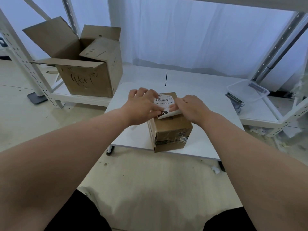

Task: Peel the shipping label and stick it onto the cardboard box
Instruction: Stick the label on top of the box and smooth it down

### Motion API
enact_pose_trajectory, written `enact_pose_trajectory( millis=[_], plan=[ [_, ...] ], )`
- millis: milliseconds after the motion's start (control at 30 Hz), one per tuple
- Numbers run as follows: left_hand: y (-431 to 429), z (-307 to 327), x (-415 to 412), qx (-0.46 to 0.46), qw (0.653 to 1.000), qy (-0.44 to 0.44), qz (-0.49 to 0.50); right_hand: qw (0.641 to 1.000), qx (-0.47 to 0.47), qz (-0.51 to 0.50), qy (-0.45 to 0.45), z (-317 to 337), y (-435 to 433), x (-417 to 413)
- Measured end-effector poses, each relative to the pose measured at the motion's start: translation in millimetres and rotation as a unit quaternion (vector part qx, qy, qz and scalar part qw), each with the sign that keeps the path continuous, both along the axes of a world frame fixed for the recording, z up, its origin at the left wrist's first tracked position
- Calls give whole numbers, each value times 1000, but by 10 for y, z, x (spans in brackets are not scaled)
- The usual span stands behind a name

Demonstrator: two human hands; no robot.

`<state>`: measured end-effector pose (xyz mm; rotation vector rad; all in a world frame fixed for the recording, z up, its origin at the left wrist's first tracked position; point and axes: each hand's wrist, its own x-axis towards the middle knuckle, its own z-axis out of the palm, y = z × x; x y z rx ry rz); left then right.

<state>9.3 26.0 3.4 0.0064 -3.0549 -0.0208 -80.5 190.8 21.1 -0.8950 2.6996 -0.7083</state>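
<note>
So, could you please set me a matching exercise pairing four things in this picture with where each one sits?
Things:
1. shipping label
2. taped cardboard box
3. open cardboard box
4. clear plastic tub

Places:
A. on the left shelf, flaps up
B. on the white table
C. on the right shelf
D. on top of the taped cardboard box

Pairs: 1-D; 2-B; 3-A; 4-C
</note>
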Motion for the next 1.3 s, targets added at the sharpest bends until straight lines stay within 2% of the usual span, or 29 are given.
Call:
enact_pose_trajectory(
  millis=[200,267,367,467,567,767,1000,1133,1300],
  plan=[
    [-114,12,78,10,999,30,17,996,-52,-51,-45,-11,116,-44],
    [-31,9,78,125,990,20,64,990,-92,-61,-89,-25,107,-65],
    [106,-5,23,347,918,-56,184,980,-113,-68,-150,-11,99,-100],
    [174,-31,-65,429,871,-105,214,989,-84,-39,-115,-10,101,-124],
    [187,-41,-147,430,865,-115,232,998,-40,-10,-40,-73,99,-139],
    [160,-52,-253,402,877,-129,228,988,-52,-82,-119,-81,43,-198],
    [107,-77,-324,330,909,-129,221,994,-26,-93,-49,-107,-28,-254],
    [169,-58,-380,273,924,-147,223,993,-32,-98,-52,-135,-15,-287],
    [122,-30,-412,294,906,-160,258,992,-40,-93,-76,-148,-14,-293]
  ],
)
